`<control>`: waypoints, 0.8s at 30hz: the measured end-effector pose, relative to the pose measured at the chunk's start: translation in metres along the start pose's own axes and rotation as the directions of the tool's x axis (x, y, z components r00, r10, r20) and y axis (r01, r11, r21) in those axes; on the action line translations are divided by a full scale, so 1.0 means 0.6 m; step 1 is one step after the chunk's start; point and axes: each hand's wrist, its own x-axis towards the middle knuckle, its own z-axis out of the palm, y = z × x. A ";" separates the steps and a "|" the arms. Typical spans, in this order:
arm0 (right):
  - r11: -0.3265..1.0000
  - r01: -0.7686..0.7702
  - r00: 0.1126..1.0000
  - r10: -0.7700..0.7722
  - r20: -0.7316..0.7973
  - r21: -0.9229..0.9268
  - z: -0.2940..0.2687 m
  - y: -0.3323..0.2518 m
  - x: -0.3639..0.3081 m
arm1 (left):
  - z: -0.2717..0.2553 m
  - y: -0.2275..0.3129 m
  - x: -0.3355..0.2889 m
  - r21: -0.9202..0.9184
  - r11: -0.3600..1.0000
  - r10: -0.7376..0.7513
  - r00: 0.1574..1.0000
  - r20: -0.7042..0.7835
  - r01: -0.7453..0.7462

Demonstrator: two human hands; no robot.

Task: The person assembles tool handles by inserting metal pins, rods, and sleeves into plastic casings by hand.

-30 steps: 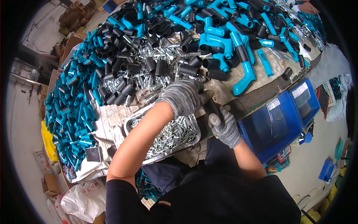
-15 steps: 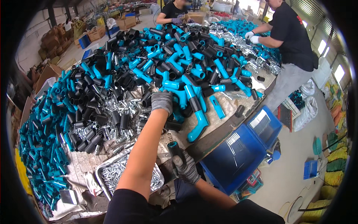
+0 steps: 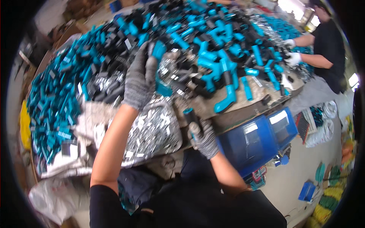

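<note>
My left hand (image 3: 138, 85), in a grey knit glove, is over the front of the heap, blurred by motion. A teal plastic piece (image 3: 163, 90) is held along its thumb side; it shows above and below the thumb, its full shape hidden. Lower right, my gloved right hand (image 3: 205, 140) grips a black tube (image 3: 190, 117) with a teal rim at its upper end, held tilted near the table's front edge. Below my left hand lies a tray of small silver metal pins (image 3: 152, 131). A teal and black bent handle piece (image 3: 227, 97) rests on the cloth right of the heap.
The large heap of teal and black plastic parts (image 3: 213, 38) covers much of the table. Blue bins (image 3: 247, 142) stand against the front edge at right. A co-worker in white gloves (image 3: 323, 49) handles parts at the far right. A white plastic bag (image 3: 57, 197) hangs lower left.
My view has shifted, so the table sits further right and higher. My left hand has come out of the heap leftward with a teal piece. The right hand still holds the black tube.
</note>
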 end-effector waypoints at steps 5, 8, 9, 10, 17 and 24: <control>0.952 0.206 0.969 -0.167 0.182 -0.225 0.042 -0.059 -0.027 | -0.074 0.027 -0.039 0.079 0.994 -0.085 0.995 0.048 0.081; 0.929 0.227 0.958 -0.160 0.237 -0.291 0.065 -0.051 -0.050 | -0.095 0.044 -0.060 0.111 0.990 -0.103 0.989 0.110 0.090; 0.928 0.232 0.955 -0.161 0.249 -0.290 0.070 -0.052 -0.055 | -0.105 0.052 -0.061 0.135 0.987 -0.105 0.981 0.165 0.083; 0.911 0.269 0.947 -0.192 0.258 -0.311 0.075 -0.056 -0.062 | -0.115 0.069 -0.067 0.302 0.949 -0.161 0.966 0.203 0.095; 0.853 0.352 0.931 -0.277 0.237 -0.386 0.091 -0.080 -0.105 | -0.165 0.106 -0.081 0.250 0.965 -0.074 0.997 -0.029 0.079; 0.816 0.427 0.903 -0.360 0.235 -0.389 0.091 -0.094 -0.121 | -0.148 0.105 -0.119 0.376 0.925 -0.080 0.994 0.080 0.045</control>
